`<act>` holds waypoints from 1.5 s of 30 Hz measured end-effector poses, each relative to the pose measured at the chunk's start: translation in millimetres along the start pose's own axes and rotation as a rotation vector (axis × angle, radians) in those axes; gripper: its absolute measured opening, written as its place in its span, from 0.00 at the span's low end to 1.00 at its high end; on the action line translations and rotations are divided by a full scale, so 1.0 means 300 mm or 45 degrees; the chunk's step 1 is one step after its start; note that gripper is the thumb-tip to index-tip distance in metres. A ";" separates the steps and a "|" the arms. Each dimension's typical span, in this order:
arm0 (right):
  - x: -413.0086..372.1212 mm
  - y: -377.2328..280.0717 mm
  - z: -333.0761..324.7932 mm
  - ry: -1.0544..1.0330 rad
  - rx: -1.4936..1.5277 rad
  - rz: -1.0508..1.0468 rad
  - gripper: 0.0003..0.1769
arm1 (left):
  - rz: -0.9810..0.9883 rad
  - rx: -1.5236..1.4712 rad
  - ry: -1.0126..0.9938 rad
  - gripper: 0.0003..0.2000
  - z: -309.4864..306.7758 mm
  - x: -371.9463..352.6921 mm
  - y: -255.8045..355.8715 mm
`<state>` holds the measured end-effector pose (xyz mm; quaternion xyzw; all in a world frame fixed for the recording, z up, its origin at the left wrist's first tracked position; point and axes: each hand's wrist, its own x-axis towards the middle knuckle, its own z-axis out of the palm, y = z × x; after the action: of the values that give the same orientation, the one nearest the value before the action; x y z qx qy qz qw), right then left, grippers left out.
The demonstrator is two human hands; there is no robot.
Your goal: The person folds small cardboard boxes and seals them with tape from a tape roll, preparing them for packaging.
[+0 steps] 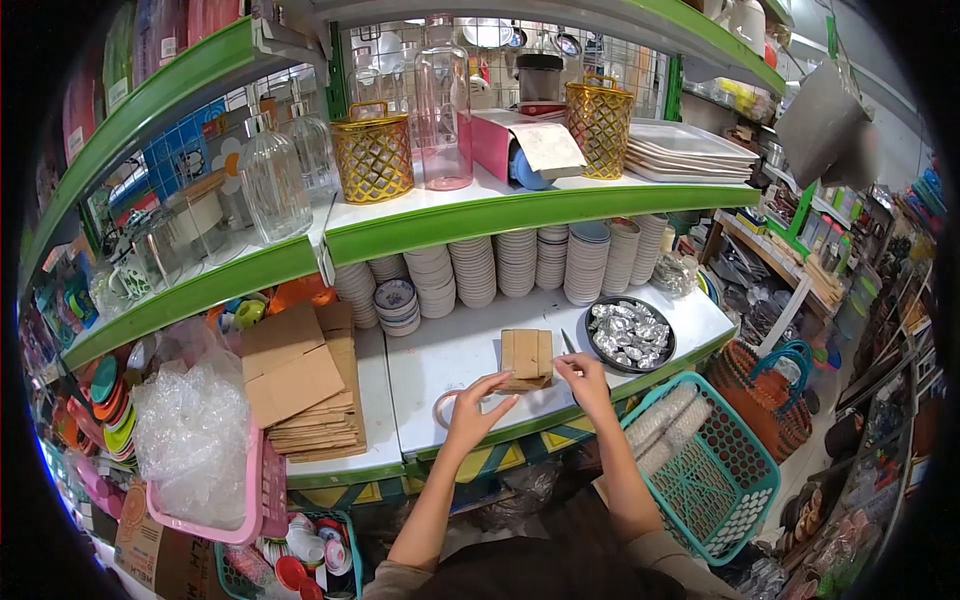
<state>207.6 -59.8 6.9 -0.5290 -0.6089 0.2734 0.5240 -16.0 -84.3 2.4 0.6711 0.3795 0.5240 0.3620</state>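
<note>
A small brown cardboard box (526,352) sits on the white shelf in front of me. My left hand (476,410) is at its left corner, thumb and fingers apart, with nothing between them. Partly behind that hand lies a pinkish ring like a tape roll (442,408). Close to the box's right side is my right hand (584,384), its fingers pinched together. A thin dark pen-like tool (568,342) sticks up from those fingertips. Right of it stands a round dark pan (672,350) filled with small silvery foil-like pieces.
Folded cardboard sheets (300,385) are stacked at left, beside a pink basket (265,490) of bubble wrap. A teal basket (745,500) with wrapped rolls is at lower right. Stacked white bowls (515,262) line the back under a green-edged shelf (540,222) holding glass bottles and gold baskets.
</note>
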 end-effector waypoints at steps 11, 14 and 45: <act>-0.067 -0.138 0.062 -0.312 0.511 0.139 0.11 | 0.177 -0.030 -0.189 0.12 0.015 -0.009 0.063; -0.070 -0.106 0.070 -0.281 0.562 0.132 0.09 | 0.149 0.012 -0.213 0.11 0.017 -0.010 0.064; 0.097 0.186 0.142 0.274 0.163 0.205 0.55 | -0.114 0.103 0.025 0.17 0.095 0.054 -0.131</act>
<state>191.1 -7.0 -45.4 -0.5679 -0.4860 0.2945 0.5954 9.3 -54.8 -30.8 0.6623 0.4337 0.4981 0.3538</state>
